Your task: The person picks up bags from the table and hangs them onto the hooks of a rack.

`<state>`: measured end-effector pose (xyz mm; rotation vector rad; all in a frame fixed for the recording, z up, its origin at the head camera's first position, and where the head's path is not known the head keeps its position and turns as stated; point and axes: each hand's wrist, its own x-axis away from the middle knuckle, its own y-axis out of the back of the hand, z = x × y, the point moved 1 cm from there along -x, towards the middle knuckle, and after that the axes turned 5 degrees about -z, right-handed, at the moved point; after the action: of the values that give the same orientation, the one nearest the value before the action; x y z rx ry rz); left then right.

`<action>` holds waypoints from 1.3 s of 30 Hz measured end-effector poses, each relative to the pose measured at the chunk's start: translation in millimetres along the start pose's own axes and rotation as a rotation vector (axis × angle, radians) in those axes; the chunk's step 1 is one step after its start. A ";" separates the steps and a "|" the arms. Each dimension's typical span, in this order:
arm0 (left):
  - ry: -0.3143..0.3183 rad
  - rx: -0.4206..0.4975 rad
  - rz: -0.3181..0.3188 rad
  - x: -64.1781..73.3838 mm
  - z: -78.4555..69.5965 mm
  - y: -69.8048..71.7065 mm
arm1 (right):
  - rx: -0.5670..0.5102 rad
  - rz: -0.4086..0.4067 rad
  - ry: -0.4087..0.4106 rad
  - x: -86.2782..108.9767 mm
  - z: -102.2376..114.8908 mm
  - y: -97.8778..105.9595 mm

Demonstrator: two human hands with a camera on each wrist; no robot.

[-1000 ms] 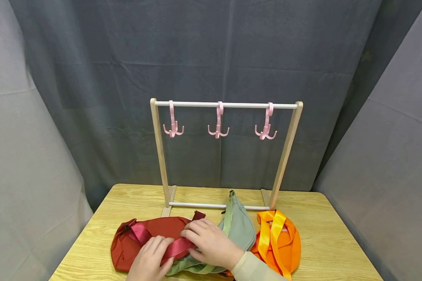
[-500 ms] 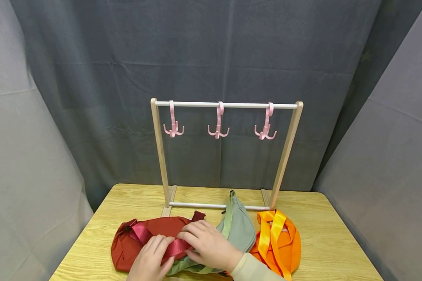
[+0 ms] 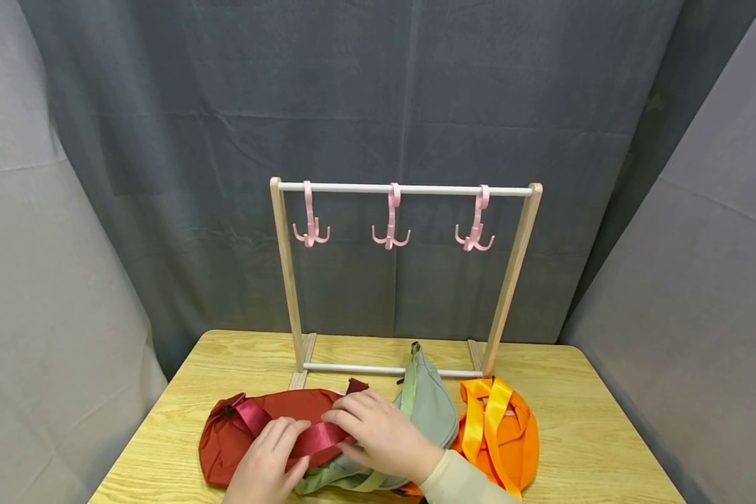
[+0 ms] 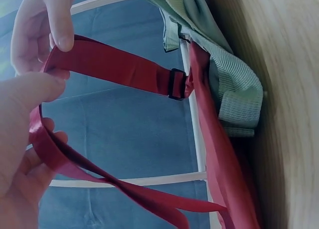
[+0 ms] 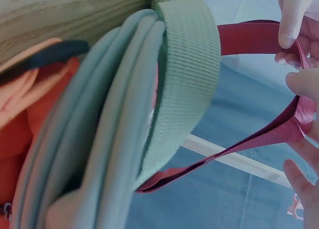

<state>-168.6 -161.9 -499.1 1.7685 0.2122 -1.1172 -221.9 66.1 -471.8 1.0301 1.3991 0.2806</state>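
A brick-red fabric bag (image 3: 290, 406) lies at the front left of the table, its shiny wine-red strap (image 3: 320, 437) raised in a loop. My left hand (image 3: 269, 458) pinches this strap near its middle, between thumb and fingers. A short way to the right, my right hand (image 3: 384, 435) also pinches the strap; in the left wrist view a black slide buckle (image 4: 177, 84) sits on the strap beyond that hand. Beneath and beside my right hand lies a grey-green bag (image 3: 431, 409) with a ribbed webbing strap (image 5: 192, 74), partly hidden by the hand.
An orange bag (image 3: 523, 434) with yellow-orange straps lies at the right. Behind the bags stands a wooden rack with a white bar (image 3: 346, 187). Pink hooks hang from it: left (image 3: 311, 224), middle (image 3: 391, 224) and right (image 3: 475, 227). Grey curtains surround the wooden table (image 3: 579, 420).
My hands have moved slightly apart, the left one a little to the left, so more of the strap shows between them. The bags and rack stay in place.
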 end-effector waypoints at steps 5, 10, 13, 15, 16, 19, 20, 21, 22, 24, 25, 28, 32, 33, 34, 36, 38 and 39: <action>0.054 0.026 0.045 -3.4 -2.7 4.2 | -0.025 0.004 -0.022 0.3 -1.0 3.9; 0.087 0.038 0.068 -6.3 -1.2 6.9 | -0.049 -0.001 -0.043 -1.4 -2.0 8.5; 0.114 0.036 0.091 -7.3 0.5 8.5 | -0.046 0.009 -0.060 -2.7 -4.0 12.0; 0.126 0.035 0.110 -8.1 1.5 9.5 | -0.046 0.027 -0.077 -3.3 -5.8 14.6; 0.132 0.033 0.121 -8.6 2.0 10.0 | -0.046 0.037 -0.086 -3.4 -6.9 15.7; 0.138 0.033 0.144 -10.4 3.7 11.5 | -0.045 0.063 -0.112 -3.7 -9.9 18.8; 0.138 0.032 0.148 -11.2 4.2 12.1 | -0.046 0.069 -0.119 -3.9 -10.8 19.7; 0.138 0.032 0.149 -12.1 4.8 12.6 | -0.048 0.073 -0.124 -4.0 -11.8 20.4; 0.135 0.033 0.147 -13.0 5.3 13.3 | -0.048 0.076 -0.128 -4.2 -12.8 21.1; 0.129 0.033 0.140 -14.9 5.9 14.8 | -0.051 0.081 -0.133 -4.8 -14.5 22.7; 0.126 0.033 0.137 -16.0 6.1 15.6 | -0.055 0.083 -0.136 -5.1 -15.3 23.6; 0.123 0.028 0.131 -19.1 6.9 17.4 | -0.060 0.085 -0.140 -6.7 -17.6 27.5; 0.084 0.015 0.108 -23.6 10.1 19.2 | -0.063 0.072 -0.140 -9.2 -20.9 32.0; 0.071 0.012 0.100 -25.0 11.1 19.9 | -0.064 0.069 -0.142 -9.8 -21.7 32.6; 0.058 0.010 0.091 -26.4 12.1 20.5 | -0.062 0.066 -0.142 -10.4 -22.5 33.2; 0.042 0.004 0.086 -29.3 13.4 22.0 | -0.059 0.073 -0.149 -12.1 -23.8 34.5; 0.036 0.005 0.089 -32.4 14.2 23.4 | -0.052 0.078 -0.153 -14.1 -25.1 35.8; 0.033 0.005 0.093 -34.0 14.5 24.0 | -0.052 0.083 -0.157 -15.2 -25.8 36.3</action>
<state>-182.0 -174.3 -458.9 1.7837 0.1460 -1.0235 -233.8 86.8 -431.3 1.0460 1.2046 0.2891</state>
